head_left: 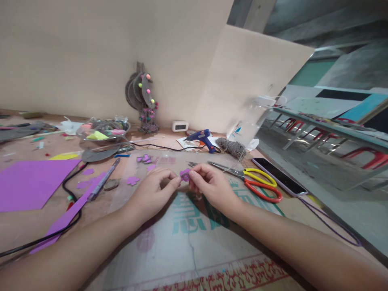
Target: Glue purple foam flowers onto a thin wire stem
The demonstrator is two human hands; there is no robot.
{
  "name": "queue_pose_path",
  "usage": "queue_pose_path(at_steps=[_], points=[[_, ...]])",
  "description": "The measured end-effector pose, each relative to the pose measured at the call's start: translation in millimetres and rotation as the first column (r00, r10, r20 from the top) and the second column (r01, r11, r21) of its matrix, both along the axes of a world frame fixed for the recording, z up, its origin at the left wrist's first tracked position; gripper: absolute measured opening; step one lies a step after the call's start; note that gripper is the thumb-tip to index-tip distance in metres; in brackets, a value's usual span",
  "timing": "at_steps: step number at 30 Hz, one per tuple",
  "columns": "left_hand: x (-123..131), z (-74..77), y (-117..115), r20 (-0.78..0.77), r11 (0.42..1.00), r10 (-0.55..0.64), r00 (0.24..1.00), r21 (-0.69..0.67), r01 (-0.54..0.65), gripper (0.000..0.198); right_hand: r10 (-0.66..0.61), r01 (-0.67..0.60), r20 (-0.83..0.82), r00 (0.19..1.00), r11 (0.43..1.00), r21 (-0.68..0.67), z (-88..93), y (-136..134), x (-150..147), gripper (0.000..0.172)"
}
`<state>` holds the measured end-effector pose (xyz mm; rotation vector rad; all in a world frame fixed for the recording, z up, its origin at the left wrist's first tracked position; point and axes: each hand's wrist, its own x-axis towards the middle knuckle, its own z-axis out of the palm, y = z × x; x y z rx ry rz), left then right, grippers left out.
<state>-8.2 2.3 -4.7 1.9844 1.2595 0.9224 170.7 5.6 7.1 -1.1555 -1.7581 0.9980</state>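
Between my two hands is a small purple flower point(184, 174) with a darker middle. My left hand point(157, 184) pinches its left edge between thumb and forefinger. On its other side, the thumb and fingers of my right hand point(210, 184) close on the right edge. Both hands hover just over the printed sheet point(151, 246) on the table. Left of my left hand lies a flat purple flower cutout point(132, 180). Farther back is a purple flower piece with dark parts point(144, 159). Scissors point(263, 186) with yellow and red handles lie right of my right hand.
A blue glue gun point(203, 139) stands behind my hands beside grey yarn point(232, 148). The phone point(280, 177) is at the right edge. Purple sheet point(36, 184), a pen point(104, 180) and a black cord point(68, 184) lie left. A bowl point(104, 135) holds scraps.
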Motion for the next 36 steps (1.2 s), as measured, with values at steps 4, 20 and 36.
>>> queue_pose_path(at_steps=[4,20,36], points=[[0.8,-0.1,0.3,-0.008,1.0,-0.024,1.0,0.0,0.024,0.028,0.002,-0.002,-0.007,1.0,1.0,-0.01,1.0,-1.0,-0.7,0.023],[-6.3,-0.8,2.8,0.163,0.987,0.055,0.985,0.14,-0.079,0.032,-0.003,-0.002,0.116,0.993,0.999,0.044,4.5,-2.2,-1.4,0.02],[-16.9,-8.5,26.8,0.6,0.875,0.482,0.638,-0.294,-0.385,0.021,-0.103,0.106,-0.039,0.994,0.991,0.085,-2.8,10.9,11.8,0.022]])
